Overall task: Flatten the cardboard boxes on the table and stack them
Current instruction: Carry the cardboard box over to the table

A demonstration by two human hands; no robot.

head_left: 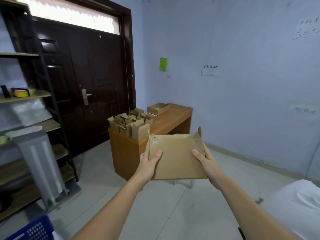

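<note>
Both bare forearms reach forward: left hand [149,163] and right hand [207,161] grip the side edges of a flattened cardboard box [176,156], thumbs on top, in the air before the desk [173,118], where open boxes [131,124] stand clustered.

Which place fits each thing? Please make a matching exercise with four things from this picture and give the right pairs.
Things:
1. flattened box
2. open boxes
3. yellow tape roll
4. green sticker

Places:
A. on the wall, right of the door
B. on a shelf at the left
C. between the left hand and right hand
D. grouped on the wooden table

Pairs: 1-C, 2-D, 3-B, 4-A
</note>
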